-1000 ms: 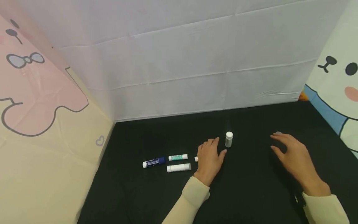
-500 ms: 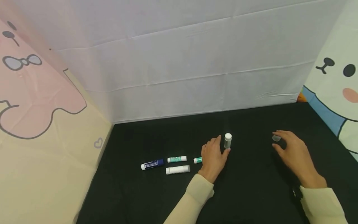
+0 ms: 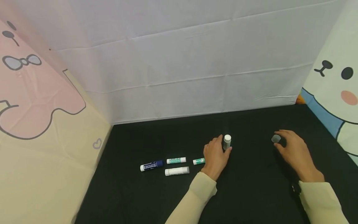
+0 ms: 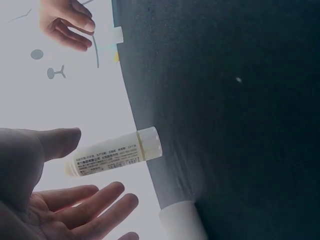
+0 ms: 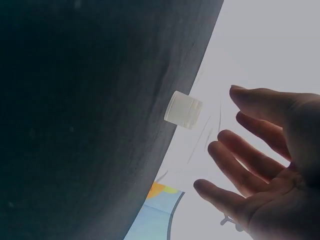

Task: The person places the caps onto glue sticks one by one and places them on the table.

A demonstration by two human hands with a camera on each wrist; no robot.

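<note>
An upright glue stick (image 3: 227, 142) with a white end on top stands on the black table. My left hand (image 3: 214, 158) is beside it, thumb and fingers spread on either side. In the left wrist view, gaps show between the left fingers and the labelled glue stick (image 4: 107, 156). Farther right sits a small translucent cap (image 3: 275, 139). My right hand (image 3: 293, 151) is close to it with thumb and fingers parted. The right wrist view shows that cap (image 5: 183, 110) on the table, apart from the fingers.
Left of my left hand lie a dark blue glue stick (image 3: 151, 165), a green-labelled one (image 3: 176, 160) and a white one (image 3: 177, 171). Another green-labelled stick (image 3: 199, 161) is partly hidden by that hand. A white cloth wall (image 3: 179, 93) rises behind the black table (image 3: 145, 199).
My left hand has moved slightly right, closer around the upright glue stick, uncovering part of a green-labelled stick. My right hand has drawn back slightly, so the cap shows more fully.
</note>
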